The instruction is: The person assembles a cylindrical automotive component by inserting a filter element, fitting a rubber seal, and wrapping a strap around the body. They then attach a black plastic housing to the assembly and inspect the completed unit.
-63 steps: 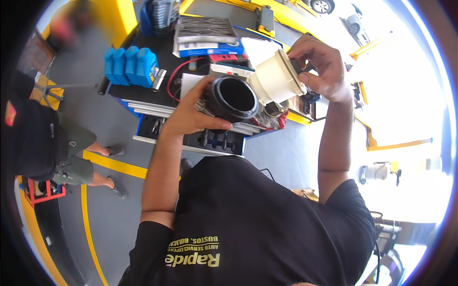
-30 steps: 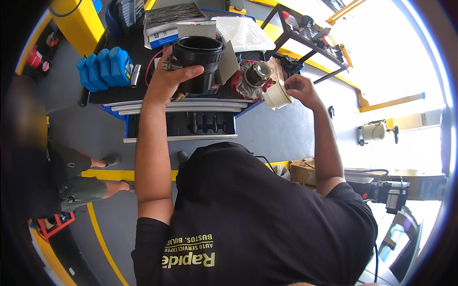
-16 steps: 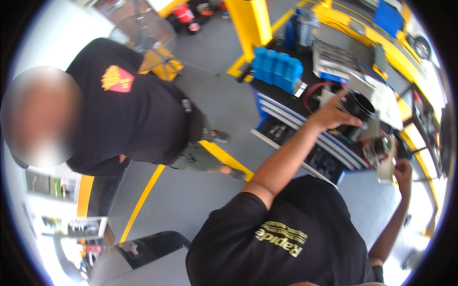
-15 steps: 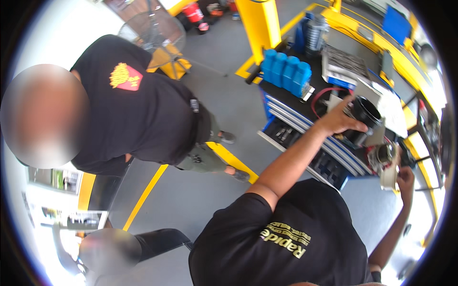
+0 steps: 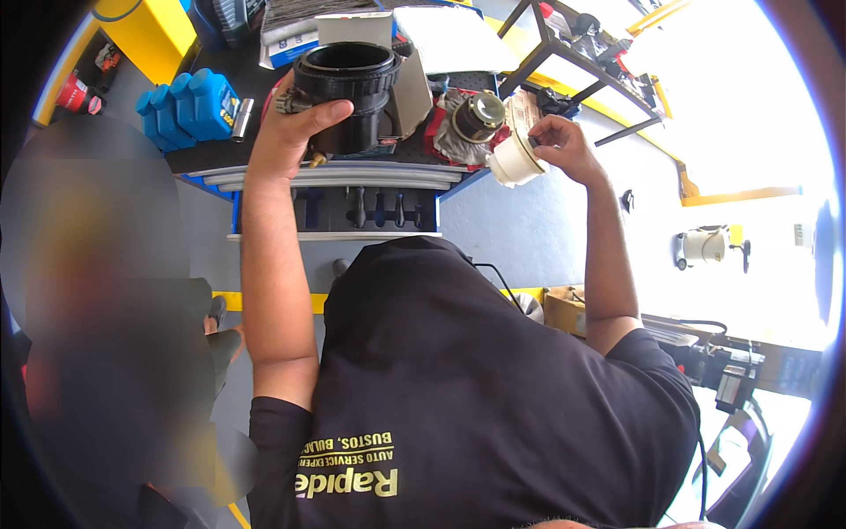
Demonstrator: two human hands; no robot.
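Raised over the worktop, my left hand (image 5: 295, 132) grips a black cylindrical housing (image 5: 352, 128) with a ribbed collar, its round open mouth facing up. My right hand (image 5: 568, 148) is closed, fingertips pinching the rim of a cream cylindrical part (image 5: 514, 162) that is tilted at the worktop's right edge. What else those fingers may hold is too small to tell. Between the hands, a dark round metal-topped part (image 5: 478, 116) sits on crumpled clear plastic and red cloth. Behind the black housing stands an open cardboard box (image 5: 411, 97).
Blue bottles (image 5: 189, 106) and a metal socket (image 5: 242, 121) stand at the worktop's left. Below, an open drawer (image 5: 330, 212) holds dark-handled tools. A dark metal rack (image 5: 564, 62) rises at the right. Another person (image 5: 106, 282), blurred, is close on my left.
My view has swung right, so the worktop now lies straight ahead and the other person has shifted to the left rim. Both hands keep hold of the same parts.
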